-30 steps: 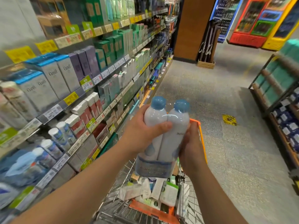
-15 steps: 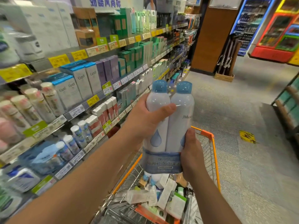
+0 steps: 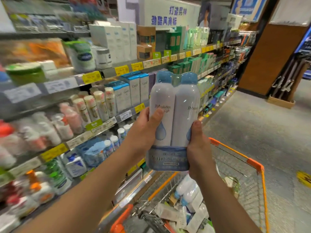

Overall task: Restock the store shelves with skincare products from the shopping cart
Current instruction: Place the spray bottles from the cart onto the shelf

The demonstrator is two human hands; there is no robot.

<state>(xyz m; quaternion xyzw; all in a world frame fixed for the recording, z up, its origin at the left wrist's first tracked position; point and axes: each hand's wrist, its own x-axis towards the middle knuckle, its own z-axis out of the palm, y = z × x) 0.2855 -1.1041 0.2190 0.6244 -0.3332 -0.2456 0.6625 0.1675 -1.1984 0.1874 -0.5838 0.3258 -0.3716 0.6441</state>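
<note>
Shelves (image 3: 107, 76) left, cart (image 3: 235, 155) below

The store shelves (image 3: 107, 74) run along the left of the gripped pack, each level with yellow and white price labels. White-and-blue boxes (image 3: 134, 91) stand just left of it, pale bottles (image 3: 94, 108) further left. The shopping cart (image 3: 255, 165) below it carries white boxes (image 3: 193, 204).

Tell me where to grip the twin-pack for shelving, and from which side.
Probably keep the grip low on the twin-pack, one hand per side, as now: the left hand wraps the left bottle's waist, the right hand cups the right side by the printed band. The pack stands upright and tall, with slick wrap and rounded caps, so its top gives poor purchase.
</note>
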